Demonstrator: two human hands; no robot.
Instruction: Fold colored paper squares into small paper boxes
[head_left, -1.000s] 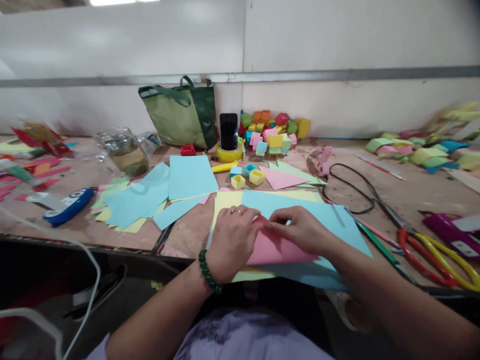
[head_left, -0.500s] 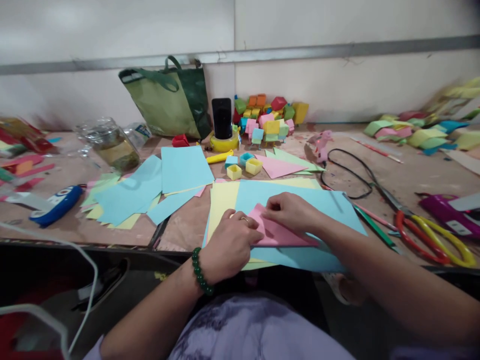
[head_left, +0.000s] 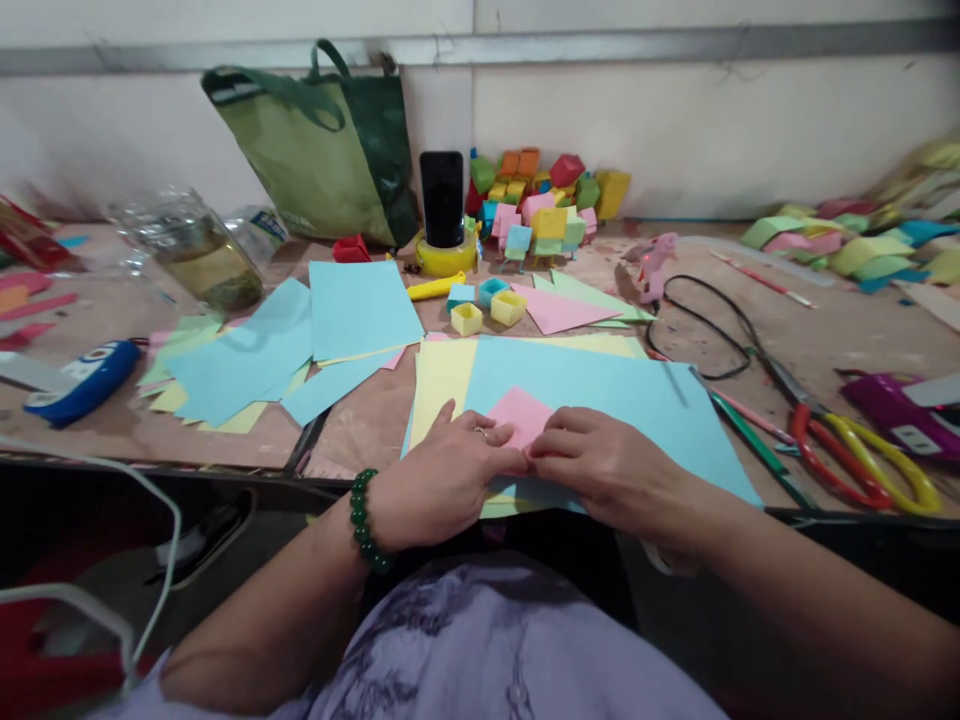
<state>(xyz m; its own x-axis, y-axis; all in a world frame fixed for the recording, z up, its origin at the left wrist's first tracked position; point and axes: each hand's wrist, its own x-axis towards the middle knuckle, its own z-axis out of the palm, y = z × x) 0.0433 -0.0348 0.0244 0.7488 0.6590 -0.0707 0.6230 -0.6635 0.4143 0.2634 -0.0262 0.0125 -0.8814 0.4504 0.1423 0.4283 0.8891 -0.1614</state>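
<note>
A folded piece of pink paper (head_left: 519, 410) lies on a stack of large sheets, its pointed top showing above my hands. My left hand (head_left: 454, 475), with a green bead bracelet at the wrist, presses its curled fingers and thumb on the paper's left side. From the right, my right hand (head_left: 611, 465) grips the paper's near edge with bent fingers, its fingertips nearly meeting my left thumb. Much of the pink paper is hidden under both hands. Beneath it are a blue sheet (head_left: 660, 400) and a yellow sheet (head_left: 439, 385).
Blue paper sheets (head_left: 366, 312) lie to the left. Small folded boxes (head_left: 466, 319), pink triangles (head_left: 566, 307) and a phone (head_left: 442, 198) stand beyond. Scissors (head_left: 840, 455), a green pencil (head_left: 757, 445) and a purple glue gun (head_left: 904, 410) lie right. A glass jar (head_left: 217, 270) leans back left.
My right hand has come down from the paper's upper point to its near edge, beside my left thumb. The pink paper now looks smaller and more covered. The camera view has tilted down slightly.
</note>
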